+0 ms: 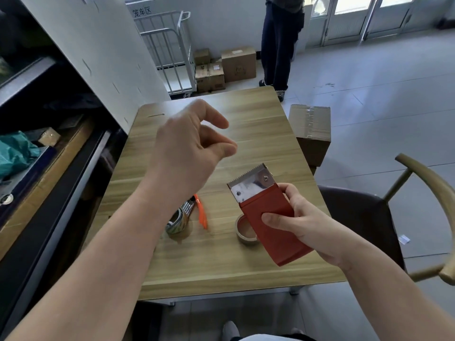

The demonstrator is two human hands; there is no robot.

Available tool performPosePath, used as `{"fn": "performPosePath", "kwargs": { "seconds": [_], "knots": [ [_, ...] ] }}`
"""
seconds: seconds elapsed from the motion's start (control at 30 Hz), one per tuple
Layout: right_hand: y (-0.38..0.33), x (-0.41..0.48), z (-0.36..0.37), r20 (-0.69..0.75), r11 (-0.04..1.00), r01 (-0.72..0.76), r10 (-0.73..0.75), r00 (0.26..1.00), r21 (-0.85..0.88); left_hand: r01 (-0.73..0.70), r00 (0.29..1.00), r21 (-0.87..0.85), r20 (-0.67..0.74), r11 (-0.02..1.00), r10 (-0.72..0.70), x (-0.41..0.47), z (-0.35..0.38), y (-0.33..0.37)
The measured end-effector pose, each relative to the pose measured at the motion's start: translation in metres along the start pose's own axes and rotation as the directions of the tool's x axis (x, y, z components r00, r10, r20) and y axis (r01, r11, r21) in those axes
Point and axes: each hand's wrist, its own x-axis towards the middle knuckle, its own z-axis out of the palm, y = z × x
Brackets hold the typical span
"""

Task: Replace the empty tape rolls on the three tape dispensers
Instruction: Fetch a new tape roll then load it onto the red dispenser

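Note:
My right hand [305, 217] grips a red tape dispenser [273, 225] with a serrated metal blade at its far end, held above the wooden table [258, 129]. Raised over the table's middle, my left hand [189, 153] has loosely curled fingers and holds nothing. Behind the red dispenser a brown tape roll [242, 231] lies flat on the table. Left of it, partly hidden by my left forearm, lies an orange dispenser [202, 214] with a metal part and a tape roll [176, 223].
A cardboard box [311, 130] stands on the floor off the table's right edge, and a wooden chair [433, 190] is at the right. A person [280, 43] stands beyond the table near stacked boxes [222, 67] and a metal cage cart [172, 52]. Dark shelving [37, 143] runs along the left.

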Motion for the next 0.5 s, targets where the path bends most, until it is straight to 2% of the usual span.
{"fn": "performPosePath", "kwargs": {
  "seconds": [0.1, 0.27, 0.5],
  "knots": [
    [0.002, -0.001, 0.002, 0.031, 1.0, -0.01, 0.011, 0.999, -0.021, 0.01, 0.998, -0.022, -0.067, 1.0, -0.012, 0.009, 0.0, -0.004],
    [0.0, -0.007, 0.01, 0.106, 1.0, -0.006, 0.007, 0.994, -0.011, 0.044, 0.997, -0.031, -0.059, 0.999, -0.046, 0.029, -0.001, -0.019],
    [-0.003, -0.014, 0.006, 0.137, 1.0, -0.001, 0.004, 0.991, -0.017, 0.062, 0.985, -0.082, -0.157, 0.995, -0.074, 0.036, 0.001, -0.028]
  ]
}}
